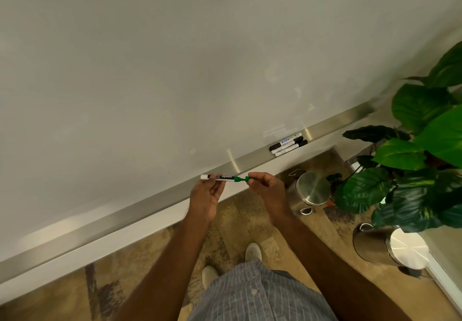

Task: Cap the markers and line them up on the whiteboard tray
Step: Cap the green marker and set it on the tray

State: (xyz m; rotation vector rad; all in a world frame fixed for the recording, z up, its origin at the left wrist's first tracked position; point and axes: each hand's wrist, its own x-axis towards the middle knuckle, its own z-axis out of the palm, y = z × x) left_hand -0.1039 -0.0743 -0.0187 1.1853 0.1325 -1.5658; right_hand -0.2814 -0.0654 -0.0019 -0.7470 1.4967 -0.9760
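I see both hands raised just in front of the long brushed-metal whiteboard tray, roughly at its middle stretch. The left hand has its grip closed around the barrel of a white-bodied marker with green trim, thumb and fingers pinching it near the blunt white end; the marker lies nearly level, its tip end pointing right. The right hand has its grip pinched closed on a small green cap, held at the marker's tip end. Cap and tip look touching or just apart; I cannot tell whether the cap is seated.

Further along the tray toward its right end, three black-capped white markers lie side by side, touching, parallel to the tray's length.

Below the tray: patterned brown floor, two round steel bins, a large green leafy plant at right.
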